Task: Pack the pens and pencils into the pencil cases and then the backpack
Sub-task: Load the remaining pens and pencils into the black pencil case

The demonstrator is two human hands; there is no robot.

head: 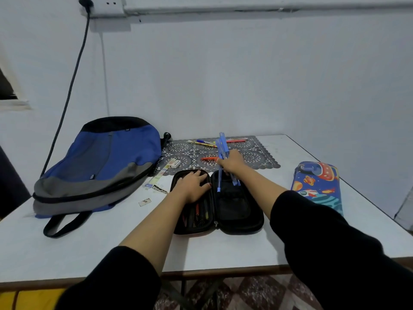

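Fingers (199,174) of our left hand (192,184) press flat, steadying the black pencil case (237,206) near the front edge of the table (223,251). Our right hand (232,163) clutches blue pens (222,145) over its right half. We should lay them in lengthwise. Loose pens (207,143) lie by the far edge.

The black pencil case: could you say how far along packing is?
Done: pencils lie in the left half of the black pencil case. In hand: the right hand grips blue pens above its right half; the left hand rests on it. Left: loose pens on the mat, the space-print case, the backpack.
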